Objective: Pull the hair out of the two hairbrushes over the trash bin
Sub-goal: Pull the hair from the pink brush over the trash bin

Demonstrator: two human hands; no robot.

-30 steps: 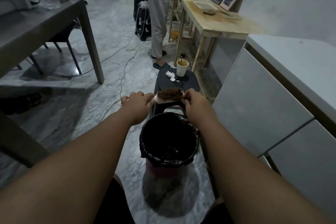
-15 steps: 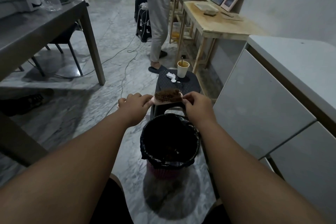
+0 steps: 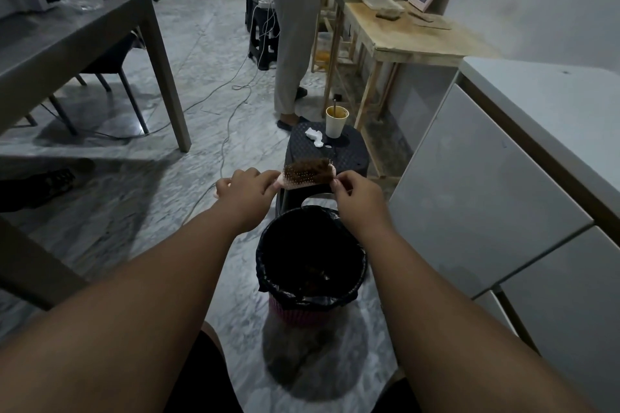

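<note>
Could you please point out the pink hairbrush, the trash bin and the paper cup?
Pink plastic hairbrush full of brown hair [image 3: 307,174]: head view, on the bristle pad.
Pink ribbed trash bin with black liner [image 3: 300,316]: head view, on its pink wall.
White paper cup [image 3: 335,129]: head view, on its side.

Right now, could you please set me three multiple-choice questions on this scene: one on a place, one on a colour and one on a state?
1. Where does the paper cup stand?
A. on the black stool
B. on the wooden table
C. on the floor

2. What colour is the bag lining the trash bin?
A. white
B. black
C. blue

3. How do the hairbrush bristles look?
A. bare
B. matted with brown hair
C. covered in foam

Answers:
1 A, the cup stands on the stool top.
2 B, a black bag folds over the bin's rim.
3 B, brown hair fills the bristles.
</note>
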